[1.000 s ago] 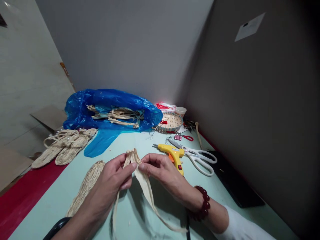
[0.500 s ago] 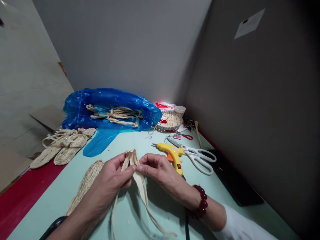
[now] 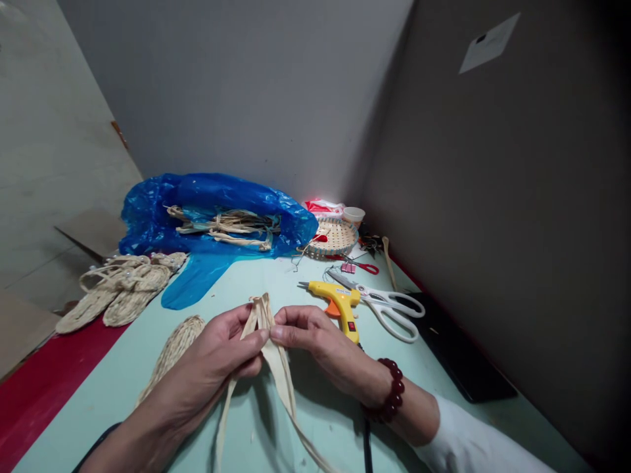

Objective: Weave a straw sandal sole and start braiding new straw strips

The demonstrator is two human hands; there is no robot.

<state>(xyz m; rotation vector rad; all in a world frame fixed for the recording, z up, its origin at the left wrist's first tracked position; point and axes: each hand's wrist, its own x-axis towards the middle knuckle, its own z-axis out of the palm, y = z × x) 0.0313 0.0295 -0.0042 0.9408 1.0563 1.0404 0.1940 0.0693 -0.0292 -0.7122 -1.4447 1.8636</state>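
Note:
Pale dried-fibre strips (image 3: 275, 368), folded at the top, hang between my two hands over the table. My left hand (image 3: 231, 351) pinches the left part, its thumb across the front. From the other side my right hand (image 3: 315, 341) grips the same strips between thumb and fingertips, thumbs almost touching. The strips' long tails trail down toward the near edge. Partly behind my left forearm lies a woven straw sole (image 3: 173, 351). Just beyond my right hand rests a yellow glue gun (image 3: 340, 300), and white-handled scissors (image 3: 394, 312) lie beside it.
A blue plastic bag (image 3: 148, 213) holding bundled fibre (image 3: 231, 223) stands at the back. Straw sandals (image 3: 133, 295) sit at the left. Toward the back right are a woven basket (image 3: 335, 238), a white cup (image 3: 353, 215) and a pink clip (image 3: 348, 268). A black flat object (image 3: 461, 355) lies along the right wall.
Both hands keep their hold on the strips, with only slight finger shifts. The strips' right part looks a little more spread out. The whole view has moved slightly.

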